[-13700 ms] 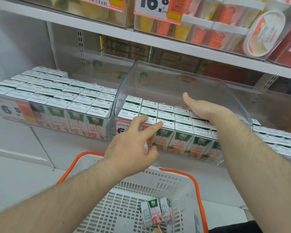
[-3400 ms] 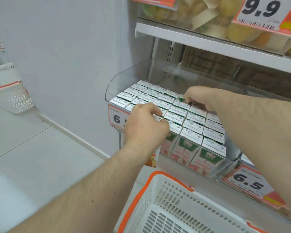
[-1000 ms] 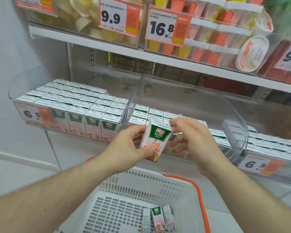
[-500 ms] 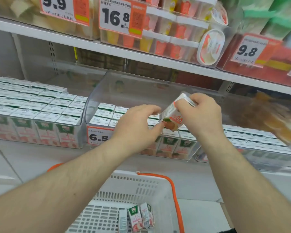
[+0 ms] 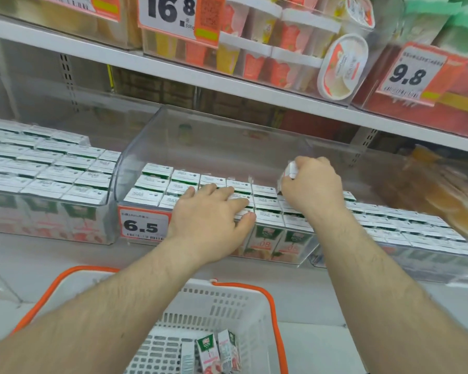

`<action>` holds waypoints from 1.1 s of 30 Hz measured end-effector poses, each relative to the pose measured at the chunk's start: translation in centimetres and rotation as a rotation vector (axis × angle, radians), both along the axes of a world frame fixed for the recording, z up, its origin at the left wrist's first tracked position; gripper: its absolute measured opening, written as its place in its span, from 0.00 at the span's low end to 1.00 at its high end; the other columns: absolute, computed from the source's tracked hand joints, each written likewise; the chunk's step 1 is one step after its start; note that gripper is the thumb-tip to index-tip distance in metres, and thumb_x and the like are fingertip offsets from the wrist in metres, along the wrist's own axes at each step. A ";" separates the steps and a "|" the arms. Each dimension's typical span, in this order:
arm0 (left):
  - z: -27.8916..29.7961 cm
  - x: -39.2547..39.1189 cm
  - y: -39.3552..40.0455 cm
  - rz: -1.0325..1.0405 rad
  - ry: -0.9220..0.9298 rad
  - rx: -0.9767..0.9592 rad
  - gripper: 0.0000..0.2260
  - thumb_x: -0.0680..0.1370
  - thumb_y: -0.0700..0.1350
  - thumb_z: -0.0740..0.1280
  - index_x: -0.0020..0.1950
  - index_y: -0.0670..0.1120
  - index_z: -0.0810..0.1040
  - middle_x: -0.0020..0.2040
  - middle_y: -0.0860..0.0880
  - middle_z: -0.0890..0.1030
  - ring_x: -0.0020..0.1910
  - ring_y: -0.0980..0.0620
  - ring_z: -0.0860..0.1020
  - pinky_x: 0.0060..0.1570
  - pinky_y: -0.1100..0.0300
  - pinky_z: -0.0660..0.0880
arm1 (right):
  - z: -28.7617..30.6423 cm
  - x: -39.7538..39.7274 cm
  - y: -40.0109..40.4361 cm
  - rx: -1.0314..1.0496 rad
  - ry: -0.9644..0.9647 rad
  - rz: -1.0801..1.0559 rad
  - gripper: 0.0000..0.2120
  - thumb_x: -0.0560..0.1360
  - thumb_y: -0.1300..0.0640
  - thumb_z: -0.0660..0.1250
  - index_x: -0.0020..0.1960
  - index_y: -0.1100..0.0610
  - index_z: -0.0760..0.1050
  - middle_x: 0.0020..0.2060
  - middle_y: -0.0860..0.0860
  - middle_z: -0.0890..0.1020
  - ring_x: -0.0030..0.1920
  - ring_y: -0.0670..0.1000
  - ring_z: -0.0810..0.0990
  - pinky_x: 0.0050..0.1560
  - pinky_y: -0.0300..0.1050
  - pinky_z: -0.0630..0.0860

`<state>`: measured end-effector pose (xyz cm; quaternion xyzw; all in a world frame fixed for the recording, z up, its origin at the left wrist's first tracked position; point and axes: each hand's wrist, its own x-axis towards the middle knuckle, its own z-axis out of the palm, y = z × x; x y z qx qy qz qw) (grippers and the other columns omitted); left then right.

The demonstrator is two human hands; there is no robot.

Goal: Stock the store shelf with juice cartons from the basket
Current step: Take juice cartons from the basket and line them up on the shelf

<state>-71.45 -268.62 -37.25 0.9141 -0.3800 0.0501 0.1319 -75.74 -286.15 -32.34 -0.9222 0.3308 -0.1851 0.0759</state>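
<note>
My right hand grips a small white juice carton and holds it over the back right of the middle clear shelf bin. Rows of cartons fill the front of that bin. My left hand rests flat, fingers spread, on the tops of the front rows. Below, the white basket with orange handles holds three cartons near its bottom.
A full bin of cartons stands to the left and another to the right. An orange 6.5 price tag hangs on the middle bin's front. The upper shelf carries cups and tubs close overhead.
My right hand has carried the carton back and right over the bin. My left hand let go of it and dropped flat onto the front rows.
</note>
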 end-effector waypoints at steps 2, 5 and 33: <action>0.0 0.1 -0.1 -0.001 0.011 0.006 0.23 0.80 0.64 0.48 0.74 0.63 0.66 0.77 0.56 0.64 0.76 0.51 0.59 0.74 0.45 0.55 | -0.5 0.5 0.2 0.007 0.103 -0.012 0.12 0.78 0.52 0.61 0.57 0.57 0.74 0.60 0.60 0.72 0.54 0.64 0.76 0.46 0.49 0.69; 0.1 0.1 -0.1 -0.010 0.014 0.018 0.23 0.80 0.64 0.47 0.74 0.63 0.64 0.77 0.56 0.63 0.76 0.51 0.58 0.75 0.44 0.54 | -0.9 0.9 0.5 0.032 0.231 -0.050 0.18 0.80 0.51 0.57 0.65 0.59 0.73 0.64 0.60 0.70 0.59 0.64 0.75 0.51 0.49 0.70; -0.3 0.1 0.0 -0.030 -0.071 -0.011 0.29 0.76 0.63 0.44 0.71 0.57 0.70 0.73 0.56 0.69 0.73 0.53 0.64 0.73 0.51 0.59 | -2.4 -2.1 4.5 0.014 0.544 0.119 0.48 0.72 0.26 0.33 0.81 0.57 0.50 0.80 0.56 0.51 0.79 0.56 0.49 0.76 0.60 0.40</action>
